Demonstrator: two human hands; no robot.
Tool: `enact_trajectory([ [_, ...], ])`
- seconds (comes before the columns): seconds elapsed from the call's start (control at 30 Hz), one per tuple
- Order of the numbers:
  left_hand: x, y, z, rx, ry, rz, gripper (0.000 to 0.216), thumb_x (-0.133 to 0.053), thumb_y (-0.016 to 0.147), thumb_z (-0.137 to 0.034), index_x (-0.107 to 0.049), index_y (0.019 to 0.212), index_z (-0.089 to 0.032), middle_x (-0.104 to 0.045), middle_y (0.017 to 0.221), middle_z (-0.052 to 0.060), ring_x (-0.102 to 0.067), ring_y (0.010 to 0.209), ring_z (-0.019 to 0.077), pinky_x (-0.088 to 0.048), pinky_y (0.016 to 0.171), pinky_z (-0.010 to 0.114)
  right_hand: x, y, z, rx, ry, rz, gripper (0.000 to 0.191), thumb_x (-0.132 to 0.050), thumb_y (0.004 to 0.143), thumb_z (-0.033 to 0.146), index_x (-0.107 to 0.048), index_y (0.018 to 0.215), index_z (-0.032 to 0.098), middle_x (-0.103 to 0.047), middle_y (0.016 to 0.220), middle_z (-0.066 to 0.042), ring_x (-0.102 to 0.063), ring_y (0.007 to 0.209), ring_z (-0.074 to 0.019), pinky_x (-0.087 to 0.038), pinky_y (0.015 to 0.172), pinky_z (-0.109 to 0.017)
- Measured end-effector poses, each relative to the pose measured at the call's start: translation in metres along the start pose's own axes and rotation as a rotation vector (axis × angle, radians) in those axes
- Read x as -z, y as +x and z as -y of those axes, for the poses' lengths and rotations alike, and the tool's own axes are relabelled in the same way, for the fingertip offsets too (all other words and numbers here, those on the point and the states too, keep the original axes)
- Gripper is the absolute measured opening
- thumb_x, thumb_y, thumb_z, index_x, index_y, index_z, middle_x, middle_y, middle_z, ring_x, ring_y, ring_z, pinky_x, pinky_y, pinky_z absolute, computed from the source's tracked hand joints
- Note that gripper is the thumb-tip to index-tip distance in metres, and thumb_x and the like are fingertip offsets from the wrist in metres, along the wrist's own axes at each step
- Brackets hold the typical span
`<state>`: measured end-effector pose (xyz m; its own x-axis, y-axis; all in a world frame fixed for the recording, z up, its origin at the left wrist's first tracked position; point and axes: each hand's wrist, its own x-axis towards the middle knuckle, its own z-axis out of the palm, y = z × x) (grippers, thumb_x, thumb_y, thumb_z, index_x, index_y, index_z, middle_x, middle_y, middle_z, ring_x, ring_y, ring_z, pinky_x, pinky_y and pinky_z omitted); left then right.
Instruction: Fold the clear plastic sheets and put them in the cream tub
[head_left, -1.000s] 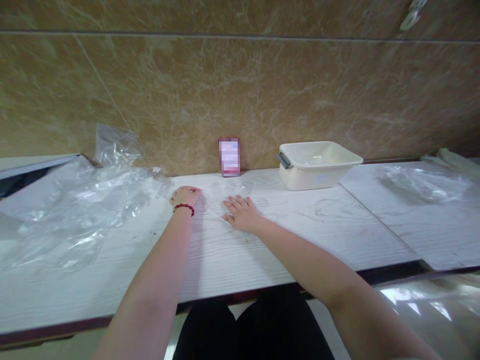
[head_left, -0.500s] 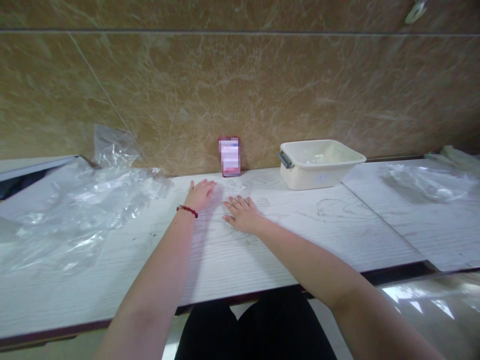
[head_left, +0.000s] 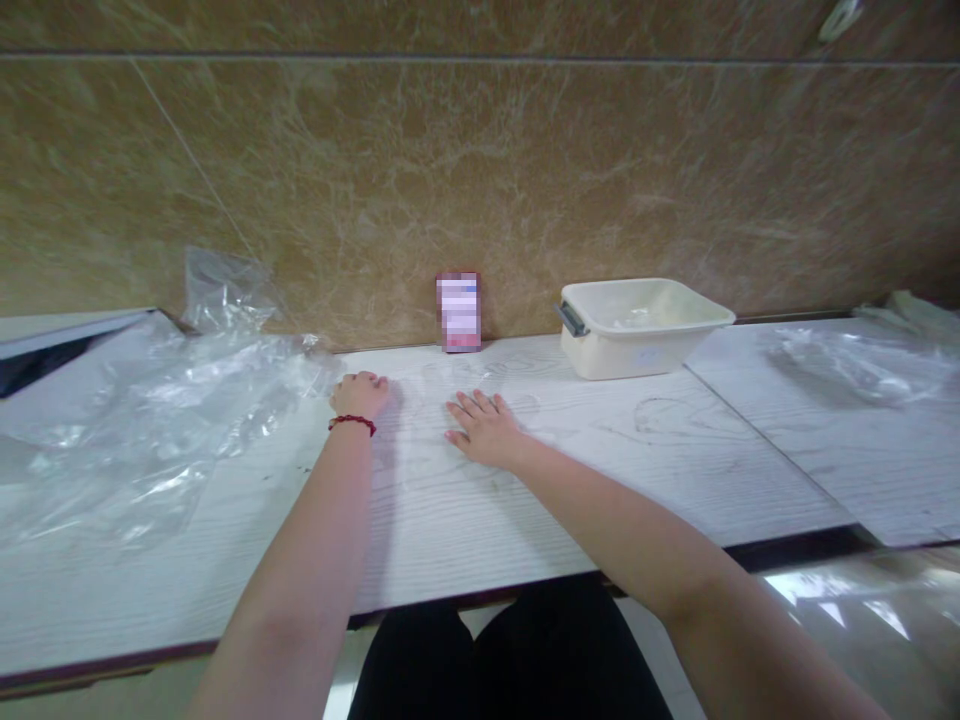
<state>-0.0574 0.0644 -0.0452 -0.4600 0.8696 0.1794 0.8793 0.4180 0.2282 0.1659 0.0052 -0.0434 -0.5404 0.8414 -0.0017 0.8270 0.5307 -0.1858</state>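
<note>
My left hand (head_left: 360, 395), with a dark red bracelet at the wrist, rests near the back of the white wood-grain table (head_left: 457, 530). Its fingers are curled under, so whatever they may hold is hidden. Close by on its left lies the edge of a heap of clear plastic bags (head_left: 217, 390). My right hand (head_left: 484, 425) lies flat, palm down, fingers spread. Faint glossy outlines of clear film (head_left: 480, 372) show on the tabletop just beyond the right fingers; how far the film reaches is hard to see.
A phone (head_left: 460, 312) leans upright against the brown marble wall (head_left: 480, 160). Right of it stands a cream plastic tub (head_left: 630, 350) with a grey side latch. More clear plastic (head_left: 862, 365) lies far right. A seam (head_left: 765, 435) crosses the table there.
My left hand has drawn to the left, away from my right hand, and its outstretched fingers have curled in. My right hand has stayed flat in place.
</note>
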Motion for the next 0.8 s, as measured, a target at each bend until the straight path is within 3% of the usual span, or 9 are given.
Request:
enact_trajectory([
  [0.13, -0.003, 0.001, 0.000, -0.030, -0.042, 0.018, 0.040, -0.046, 0.064, -0.053, -0.062, 0.090, -0.026, -0.051, 0.106, 0.011, -0.043, 0.099, 0.0348, -0.034, 0.077, 0.050, 0.001, 0.000, 0.000, -0.002, 0.008, 0.020, 0.057, -0.018, 0.081, 0.052, -0.020, 0.132, 0.024, -0.014, 0.138, -0.001, -0.008, 0.125, -0.0249, -0.006, 0.098, -0.048],
  [0.33, -0.006, 0.000, -0.008, -0.181, -0.063, -0.018, 0.028, -0.044, 0.070, -0.041, -0.062, 0.080, -0.022, -0.057, 0.097, 0.011, -0.047, 0.095, 0.0317, -0.037, 0.074, 0.044, 0.001, 0.000, 0.001, -0.007, 0.011, 0.011, 0.057, -0.018, 0.081, 0.052, -0.021, 0.131, 0.024, -0.014, 0.138, -0.001, -0.008, 0.125, -0.0256, -0.006, 0.097, -0.049],
  [0.57, -0.005, -0.005, -0.014, -0.375, -0.443, 0.031, 0.023, -0.032, 0.081, -0.032, -0.044, 0.094, -0.018, -0.064, 0.081, 0.005, -0.058, 0.075, 0.0150, -0.042, 0.067, 0.026, 0.001, 0.000, 0.001, -0.001, -0.001, -0.019, 0.057, -0.020, 0.081, 0.051, -0.023, 0.130, 0.024, -0.017, 0.137, -0.002, -0.011, 0.124, -0.0262, -0.008, 0.097, -0.049],
  [0.7, -0.002, -0.012, -0.017, -0.337, -0.608, 0.139, 0.031, -0.033, 0.080, -0.040, -0.038, 0.101, -0.018, -0.063, 0.079, 0.005, -0.060, 0.065, 0.0126, -0.044, 0.060, 0.024, -0.001, 0.000, 0.001, 0.001, -0.011, -0.053, 0.056, -0.022, 0.081, 0.052, -0.025, 0.130, 0.024, -0.019, 0.137, -0.002, -0.013, 0.124, -0.0266, -0.010, 0.097, -0.049],
  [0.8, 0.003, -0.015, -0.015, -0.321, -0.590, 0.181, 0.048, -0.046, 0.071, -0.045, -0.034, 0.108, -0.017, -0.063, 0.083, 0.006, -0.060, 0.069, 0.0133, -0.044, 0.062, 0.024, -0.003, 0.000, 0.000, 0.011, -0.015, -0.068, 0.057, -0.022, 0.080, 0.052, -0.024, 0.130, 0.025, -0.020, 0.136, -0.002, -0.015, 0.124, -0.0267, -0.012, 0.096, -0.049],
])
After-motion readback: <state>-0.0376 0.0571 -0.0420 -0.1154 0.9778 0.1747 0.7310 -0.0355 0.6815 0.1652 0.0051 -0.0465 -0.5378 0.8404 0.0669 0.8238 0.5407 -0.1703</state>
